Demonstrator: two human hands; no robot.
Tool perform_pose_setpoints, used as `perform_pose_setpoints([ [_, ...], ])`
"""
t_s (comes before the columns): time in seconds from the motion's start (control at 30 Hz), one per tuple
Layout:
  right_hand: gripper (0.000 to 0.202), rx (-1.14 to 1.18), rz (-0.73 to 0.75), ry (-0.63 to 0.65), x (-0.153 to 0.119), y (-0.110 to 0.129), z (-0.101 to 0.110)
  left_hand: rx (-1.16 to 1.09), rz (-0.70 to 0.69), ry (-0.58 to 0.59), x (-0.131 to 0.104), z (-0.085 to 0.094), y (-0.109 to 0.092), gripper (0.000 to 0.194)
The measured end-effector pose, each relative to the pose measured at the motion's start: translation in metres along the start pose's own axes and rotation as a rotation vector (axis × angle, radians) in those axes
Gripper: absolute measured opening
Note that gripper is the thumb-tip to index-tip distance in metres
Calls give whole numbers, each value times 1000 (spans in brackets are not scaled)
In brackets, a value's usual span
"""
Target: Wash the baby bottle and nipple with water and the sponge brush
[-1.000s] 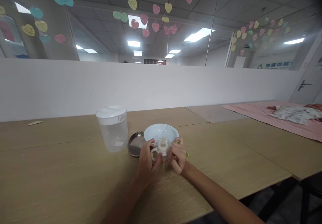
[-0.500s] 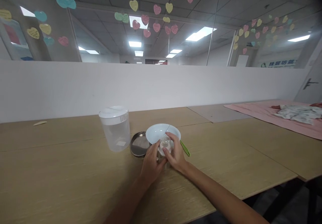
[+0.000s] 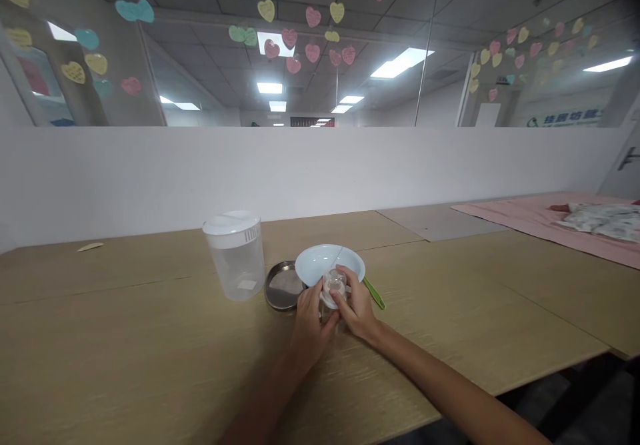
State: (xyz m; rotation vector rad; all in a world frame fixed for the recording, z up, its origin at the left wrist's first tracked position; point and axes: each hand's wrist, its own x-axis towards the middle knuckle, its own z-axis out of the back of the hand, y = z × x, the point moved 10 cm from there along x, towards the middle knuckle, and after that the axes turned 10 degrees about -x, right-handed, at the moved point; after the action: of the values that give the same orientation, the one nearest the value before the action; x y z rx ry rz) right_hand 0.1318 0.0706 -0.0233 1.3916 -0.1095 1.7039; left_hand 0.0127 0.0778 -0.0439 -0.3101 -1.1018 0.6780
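Observation:
A clear baby bottle (image 3: 334, 286) with a white collar and a see-through top is held between my two hands, just in front of the bowl. My left hand (image 3: 309, 321) wraps its lower left side, fingers closed. From the right, my right hand (image 3: 359, 310) grips the collar and top, with the thumb across the front. The bottle's lower part is mostly hidden by my fingers. Right behind it stands a white bowl (image 3: 313, 263) with a thin straight item leaning in it. A green handle (image 3: 375, 293) sticks out at the bowl's right side.
Left of the bowl lies a shallow metal tray (image 3: 283, 286), and beside that a lidded clear plastic bucket (image 3: 235, 261). A pink cloth (image 3: 520, 217) with patterned fabric (image 3: 600, 221) covers the far right of the wooden table (image 3: 165, 338). A white wall (image 3: 300, 165) rises behind.
The whole view has shifted slightly, so the table things sit a little farther right. Both hands keep hold of the bottle, with the fingers only slightly moved.

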Motion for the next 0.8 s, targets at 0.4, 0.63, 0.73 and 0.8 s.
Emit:
perform_pose_setpoints([
  [0.4, 41, -132, 30, 15, 2, 6, 1, 22, -66, -40, -3, -3, 1, 58],
  [0.63, 43, -76, 214, -62, 3, 23, 10, 7, -37, -57, 1, 2, -3, 51],
  [0.73, 47, -59, 303, -100, 2, 33, 14, 3, -48, -56, 2, 3, -7, 47],
  [0.8, 48, -53, 314, -111, 1, 35, 15, 3, -56, -57, 3, 3, -8, 46],
])
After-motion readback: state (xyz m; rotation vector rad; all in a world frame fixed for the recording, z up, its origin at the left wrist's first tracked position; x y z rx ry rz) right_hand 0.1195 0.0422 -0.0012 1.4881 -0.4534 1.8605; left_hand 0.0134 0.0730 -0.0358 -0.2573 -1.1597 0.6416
